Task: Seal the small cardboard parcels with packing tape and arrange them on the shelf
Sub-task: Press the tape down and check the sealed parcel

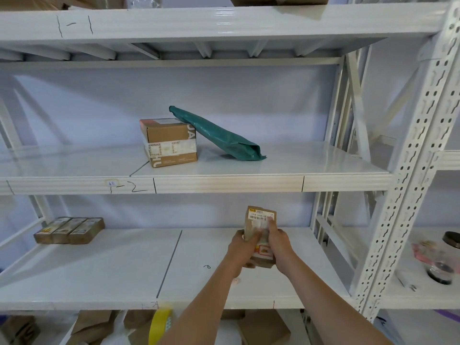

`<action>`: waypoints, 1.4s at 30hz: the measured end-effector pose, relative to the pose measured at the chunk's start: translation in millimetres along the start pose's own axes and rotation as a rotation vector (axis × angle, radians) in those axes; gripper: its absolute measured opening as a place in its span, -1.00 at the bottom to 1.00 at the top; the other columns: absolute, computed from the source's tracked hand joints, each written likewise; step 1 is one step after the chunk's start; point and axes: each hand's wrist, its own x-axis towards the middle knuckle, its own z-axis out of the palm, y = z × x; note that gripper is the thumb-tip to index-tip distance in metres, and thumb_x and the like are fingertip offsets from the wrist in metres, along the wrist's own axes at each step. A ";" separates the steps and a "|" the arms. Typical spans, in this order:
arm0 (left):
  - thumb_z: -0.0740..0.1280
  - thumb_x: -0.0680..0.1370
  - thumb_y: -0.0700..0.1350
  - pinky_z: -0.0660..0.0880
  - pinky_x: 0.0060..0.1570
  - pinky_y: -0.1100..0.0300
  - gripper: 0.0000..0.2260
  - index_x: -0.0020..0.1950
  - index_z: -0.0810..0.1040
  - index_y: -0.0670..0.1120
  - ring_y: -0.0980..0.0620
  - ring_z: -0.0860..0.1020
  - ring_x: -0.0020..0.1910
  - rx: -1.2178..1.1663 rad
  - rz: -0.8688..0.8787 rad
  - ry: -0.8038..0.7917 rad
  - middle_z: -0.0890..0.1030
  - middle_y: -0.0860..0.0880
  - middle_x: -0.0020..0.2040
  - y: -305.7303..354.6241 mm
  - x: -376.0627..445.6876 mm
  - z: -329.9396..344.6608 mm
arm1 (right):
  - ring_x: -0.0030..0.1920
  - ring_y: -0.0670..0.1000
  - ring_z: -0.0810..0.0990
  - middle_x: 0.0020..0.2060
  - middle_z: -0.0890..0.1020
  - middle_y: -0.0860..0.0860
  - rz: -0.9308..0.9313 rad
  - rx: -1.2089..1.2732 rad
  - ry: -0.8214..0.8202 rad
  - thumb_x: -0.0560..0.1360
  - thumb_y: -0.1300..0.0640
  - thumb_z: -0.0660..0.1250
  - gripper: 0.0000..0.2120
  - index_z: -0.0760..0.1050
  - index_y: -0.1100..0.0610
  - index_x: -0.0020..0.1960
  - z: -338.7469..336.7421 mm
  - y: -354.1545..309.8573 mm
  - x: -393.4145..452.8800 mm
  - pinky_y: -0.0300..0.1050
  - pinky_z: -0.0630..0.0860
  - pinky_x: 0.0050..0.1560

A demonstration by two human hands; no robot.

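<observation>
The person's left hand (242,247) and right hand (278,242) both grip 1 small cardboard parcel (260,221), fingers curled round its sides, holding it upright above the lower shelf (124,267) toward its right edge. 3 taped parcels (69,230) sit side by side at that shelf's back left corner.

A long green plastic mailer bag (219,135) lies on a middle level of the white rack, its far end propped up at a slant. To the right, on a neighbouring rack, a clear jar (441,265) with a dark lid (451,240) sits among blurred pinkish items. Handwritten black marks (74,24) label the front edge of the upper level.
</observation>
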 end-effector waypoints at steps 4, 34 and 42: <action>0.26 0.56 0.34 0.63 -0.35 0.16 -0.49 0.25 0.48 -0.05 0.00 0.71 -0.17 -0.046 0.020 0.112 0.69 -0.02 -0.02 -6.6 4.6 0.5 | -0.06 0.09 0.75 -0.06 0.75 0.10 -0.036 -0.138 -0.173 0.62 -0.22 0.24 -0.56 0.58 0.15 0.16 -7.5 3.6 -9.2 0.04 0.68 0.04; 0.14 0.62 0.31 0.65 -0.12 0.08 -0.47 0.21 0.54 -0.13 -0.03 0.70 -0.09 -0.087 0.004 0.120 0.69 -0.10 -0.01 -8.3 8.8 41.2 | -0.07 0.02 0.73 0.00 0.70 0.04 -0.174 -0.270 -0.065 0.61 -0.29 0.19 -0.50 0.49 0.11 0.24 -34.0 22.8 3.7 -0.01 0.69 -0.03; 0.13 0.62 0.33 0.64 -0.08 0.08 -0.51 0.22 0.47 -0.06 -0.02 0.67 -0.05 -0.074 0.040 0.166 0.66 -0.07 0.06 -1.2 7.6 63.0 | 0.01 0.04 0.70 0.13 0.65 0.06 -0.183 -0.238 -0.043 0.67 -0.22 0.12 -0.56 0.39 0.08 0.35 -50.1 20.9 5.9 -0.12 0.65 -0.13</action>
